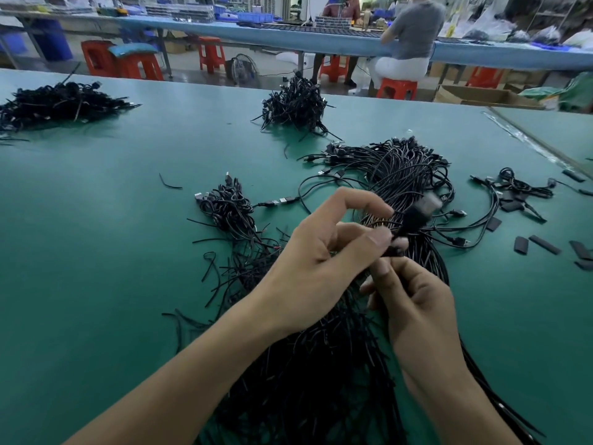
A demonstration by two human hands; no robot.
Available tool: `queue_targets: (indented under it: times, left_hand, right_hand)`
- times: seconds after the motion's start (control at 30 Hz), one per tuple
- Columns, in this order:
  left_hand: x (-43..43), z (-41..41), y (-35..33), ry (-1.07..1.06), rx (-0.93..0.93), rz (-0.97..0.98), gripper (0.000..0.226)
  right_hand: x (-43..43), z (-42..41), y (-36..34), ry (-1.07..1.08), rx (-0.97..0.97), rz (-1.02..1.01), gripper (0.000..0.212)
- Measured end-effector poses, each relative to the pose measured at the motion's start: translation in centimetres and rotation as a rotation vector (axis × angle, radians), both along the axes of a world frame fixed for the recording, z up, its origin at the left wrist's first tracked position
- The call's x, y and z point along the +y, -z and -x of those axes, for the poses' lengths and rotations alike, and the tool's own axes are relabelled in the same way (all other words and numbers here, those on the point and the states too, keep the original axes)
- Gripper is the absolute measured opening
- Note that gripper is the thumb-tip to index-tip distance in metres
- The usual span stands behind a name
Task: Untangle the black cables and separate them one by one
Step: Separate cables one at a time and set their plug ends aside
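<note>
The green table [112, 236] carries everything. The main bundle of black cables [321, 364] lies directly under the grip, running from below the person's wrists to a fan of plug ends beyond the fingers. Well beyond the grip sit a left heap [57, 101], far off to that side, and a far heap [295, 104] straight ahead. A smaller tangle [227, 207] lies near, left of the grip, and short black sleeve pieces [542, 244] are scattered to its right. The left hand [321, 255] and the right hand [417, 303] meet above the bundle, both pinching one held cable [412, 220]: the left with thumb against fingers, the right just below it. Its plug end sticks up past the fingertips, blurred. Each cable looks light, thin and limp, with a stiff plug likely to snag on neighbours. The firm hold is probably at the plug or just behind it, drawing lengthwise, since a mid-length tug would tighten loops
</note>
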State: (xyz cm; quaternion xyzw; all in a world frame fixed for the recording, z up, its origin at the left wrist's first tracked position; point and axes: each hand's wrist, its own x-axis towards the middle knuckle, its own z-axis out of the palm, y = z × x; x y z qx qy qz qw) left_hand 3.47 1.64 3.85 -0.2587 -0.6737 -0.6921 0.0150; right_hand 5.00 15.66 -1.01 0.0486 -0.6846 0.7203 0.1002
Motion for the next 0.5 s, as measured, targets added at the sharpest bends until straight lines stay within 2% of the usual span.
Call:
queue_targets:
  times: [0.1, 0.27, 0.37, 0.5]
  left_hand:
    - [-0.22, 0.10, 0.05, -0.019, 0.062, 0.006, 0.009]
    - [-0.38, 0.12, 0.57, -0.051, 0.049, 0.325, 0.010]
    - [-0.26, 0.15, 0.84, -0.112, 0.075, 0.469, 0.011]
    - [-0.27, 0.07, 0.65, -0.206, 0.098, 0.599, 0.013]
  right_hand:
    - [0.37, 0.18, 0.06, -0.008, -0.080, 0.152, 0.019]
    - [0.62, 0.70, 0.00, 0.077, -0.063, 0.184, 0.024]
    - [0.55, 0.51, -0.23, 0.108, -0.012, 0.108, 0.021]
    - [0.29, 0.26, -0.35, 0.208, 0.185, -0.137, 0.018]
